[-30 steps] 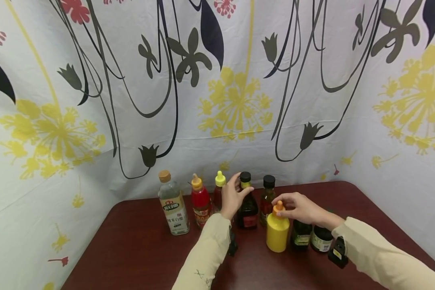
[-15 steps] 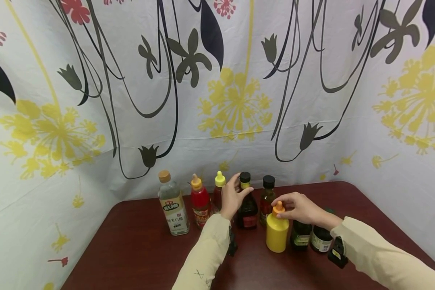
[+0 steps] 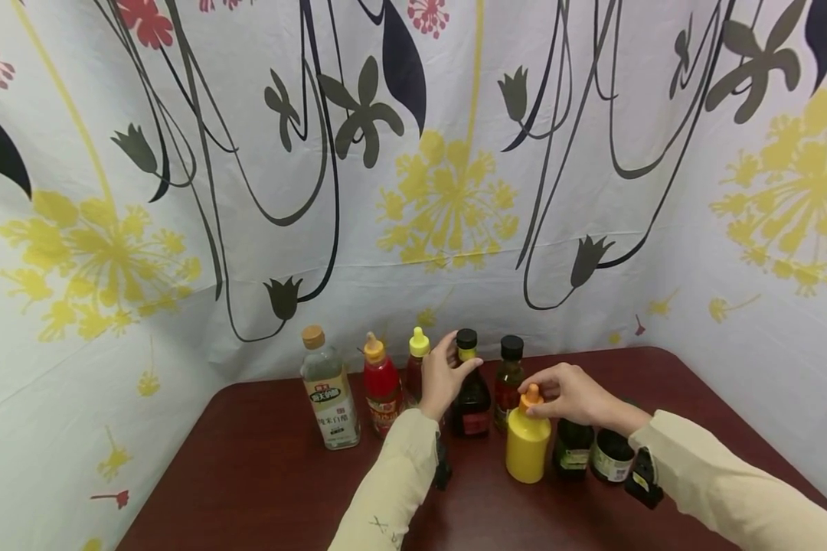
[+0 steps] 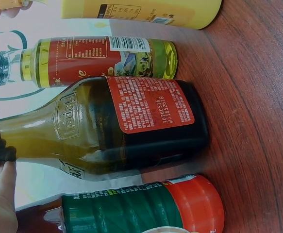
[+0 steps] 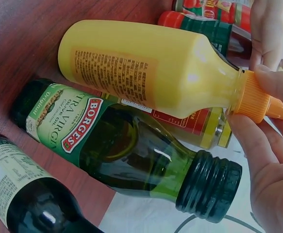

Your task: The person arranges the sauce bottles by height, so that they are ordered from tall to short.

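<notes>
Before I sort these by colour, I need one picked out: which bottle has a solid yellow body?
The squeeze bottle whose orange cap the right hand pinches. Its body is opaque yellow; no other bottle's is.

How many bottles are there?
8. Left to right: clear bottle, red bottle, yellow-capped bottle partly hidden, brown bottle in the left fingers, oil bottle, yellow bottle in the right fingers, then green bottle and end bottle. Others could be hidden.

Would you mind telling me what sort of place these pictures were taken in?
Probably an indoor corner set up for filming rather than a working kitchen: a flower-printed backdrop rises behind a reddish-brown table, and condiment bottles stand lined up on it.
</notes>
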Demonstrator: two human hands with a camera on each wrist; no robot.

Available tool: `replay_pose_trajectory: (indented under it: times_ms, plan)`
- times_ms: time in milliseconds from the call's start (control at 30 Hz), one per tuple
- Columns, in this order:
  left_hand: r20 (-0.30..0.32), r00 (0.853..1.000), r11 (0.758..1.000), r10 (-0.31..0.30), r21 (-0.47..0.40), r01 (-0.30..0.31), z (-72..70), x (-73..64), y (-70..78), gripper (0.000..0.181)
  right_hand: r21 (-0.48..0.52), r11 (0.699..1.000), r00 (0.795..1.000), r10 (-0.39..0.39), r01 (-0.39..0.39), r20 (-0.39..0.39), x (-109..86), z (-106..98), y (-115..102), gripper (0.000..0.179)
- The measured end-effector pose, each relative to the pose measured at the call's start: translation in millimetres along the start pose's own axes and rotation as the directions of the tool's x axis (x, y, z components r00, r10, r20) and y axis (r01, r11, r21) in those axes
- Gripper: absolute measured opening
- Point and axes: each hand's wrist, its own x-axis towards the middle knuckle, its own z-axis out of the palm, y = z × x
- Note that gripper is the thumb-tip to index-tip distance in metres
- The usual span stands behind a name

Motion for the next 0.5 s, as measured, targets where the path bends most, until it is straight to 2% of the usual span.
replay_pose_trajectory:
  times_ms: [267,500]
  plan:
    - [0.004,1.0,1.0,0.011,-0.002,-0.011,1.5,0.5,-1.8,0.056,-0.1,0.995,0.999,-0.014,0.009,-0.047,2.6,-9.1,-0.4,0.031]
    - [0.001,1.0,1.0,0.01,-0.002,-0.01,1.0,-0.1,-2.5,0.055,-0.056,0.998,0.997,0.031,-0.035,-0.076,4.9,-19.5,-0.6,0.032]
